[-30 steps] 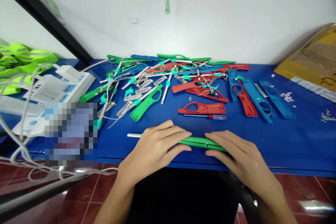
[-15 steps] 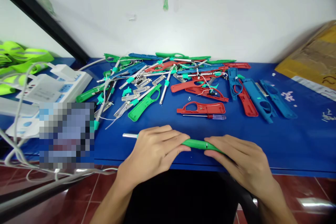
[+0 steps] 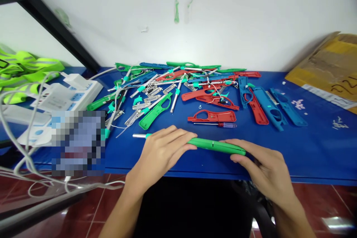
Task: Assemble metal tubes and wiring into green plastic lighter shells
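Over the table's front edge I hold a green gas lighter [image 3: 214, 145] lengthwise, its metal nozzle [image 3: 139, 135] pointing left. My left hand [image 3: 164, 156] is closed around the nozzle end of the body. My right hand [image 3: 262, 163] pinches the handle end between thumb and fingers. A seam gap shows along the handle near its right end. Just beyond lie a red handle half-shell [image 3: 214, 116] and a screwdriver [image 3: 227, 125] with a clear purple-red handle. A loose green half-shell [image 3: 155, 112] rests further left.
Lighter parts, nozzles with wires and coloured shells, are heaped along the wall. Blue half-shells [image 3: 269, 106] lie to the right, before a cardboard box [image 3: 329, 67]. On the left are a power strip [image 3: 86, 95], cables, a pixelated device [image 3: 80, 141] and yellow reflective vests [image 3: 28, 67].
My right hand has slid toward the handle's right end, exposing more of the green body. My left hand keeps its hold. The camera view has shifted slightly.
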`<state>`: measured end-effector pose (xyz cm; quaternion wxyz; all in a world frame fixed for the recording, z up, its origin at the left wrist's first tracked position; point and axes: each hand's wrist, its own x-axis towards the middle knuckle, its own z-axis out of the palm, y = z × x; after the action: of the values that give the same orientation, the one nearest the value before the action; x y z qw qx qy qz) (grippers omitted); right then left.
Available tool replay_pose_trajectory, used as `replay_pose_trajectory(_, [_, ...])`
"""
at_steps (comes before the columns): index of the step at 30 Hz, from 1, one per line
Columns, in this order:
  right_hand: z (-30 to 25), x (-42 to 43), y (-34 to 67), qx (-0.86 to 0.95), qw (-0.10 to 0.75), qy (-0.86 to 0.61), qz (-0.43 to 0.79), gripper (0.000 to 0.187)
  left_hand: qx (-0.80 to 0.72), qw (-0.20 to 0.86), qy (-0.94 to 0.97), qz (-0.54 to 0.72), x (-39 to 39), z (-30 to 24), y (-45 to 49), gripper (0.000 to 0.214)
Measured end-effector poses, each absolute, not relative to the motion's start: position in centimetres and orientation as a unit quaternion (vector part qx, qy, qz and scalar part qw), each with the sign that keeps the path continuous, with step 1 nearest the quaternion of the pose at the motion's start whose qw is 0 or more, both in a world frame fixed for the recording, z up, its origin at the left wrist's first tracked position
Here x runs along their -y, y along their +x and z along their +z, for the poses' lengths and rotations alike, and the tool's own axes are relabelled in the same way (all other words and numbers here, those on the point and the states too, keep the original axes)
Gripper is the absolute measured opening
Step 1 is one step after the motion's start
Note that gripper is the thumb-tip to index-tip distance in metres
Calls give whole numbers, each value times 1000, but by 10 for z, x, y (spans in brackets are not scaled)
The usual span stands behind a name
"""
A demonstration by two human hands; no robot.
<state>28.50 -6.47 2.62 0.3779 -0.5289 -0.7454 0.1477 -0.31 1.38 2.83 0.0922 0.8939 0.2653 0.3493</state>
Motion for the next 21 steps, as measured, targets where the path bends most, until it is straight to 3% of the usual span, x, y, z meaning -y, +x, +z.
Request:
replay_pose_trajectory(8, [20, 67, 286, 774, 375, -501, 98, 32, -276, 89, 891, 349, -13, 29, -3, 20])
replay_pose_trajectory(21, [25, 68, 283, 779, 390, -487, 66, 29, -273, 93, 891, 351, -13, 30, -1, 24])
